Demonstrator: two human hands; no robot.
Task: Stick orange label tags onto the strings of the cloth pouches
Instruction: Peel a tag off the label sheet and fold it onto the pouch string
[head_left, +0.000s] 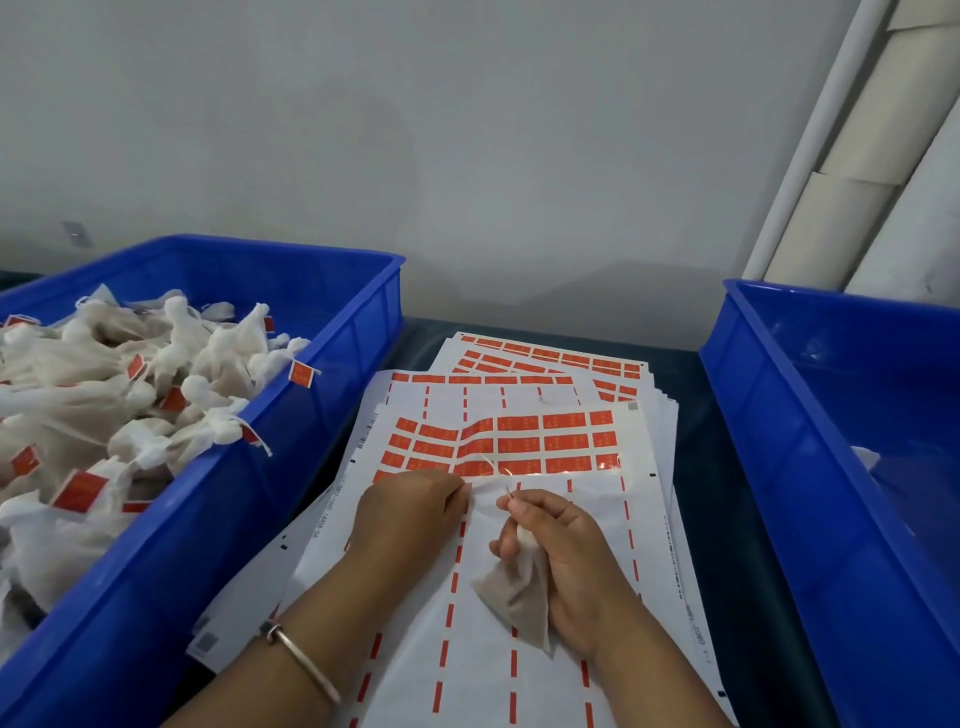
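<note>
The right hand (558, 551) has a small beige cloth pouch (519, 597) wrapped in its curled fingers, gripped at the gathered neck, with the body of the bag hanging down over the white backing paper. A thin white string (501, 475) runs up and left from that fist toward the left hand (410, 512), which sits knuckles-up on the top white sheet of orange rectangular label tags (519, 441). Its fingertips are bunched at the lowest row of tags, apparently pinching the string or a tag edge; which one, I cannot tell.

Handling, as I judge it: the pouch looks light and floppy, soft enough to sag, so the knotted neck is the sensible place to hold. The string is fine and limp and needs tension between both hands to lie straight. The tags are thin and tacky and will curl; take them by a corner.

Looks-wise, the pouch is plain gauzy fabric tapering to a point, no tag on it yet. The sheet has three rows left, one section lifting in a ripple.

To the left, a blue plastic crate (332, 332) is heaped with tagged white pouches (156, 384). Another blue plastic bin (810, 415) stands on the right, and more label sheets (550, 358) are fanned beneath the top one.
</note>
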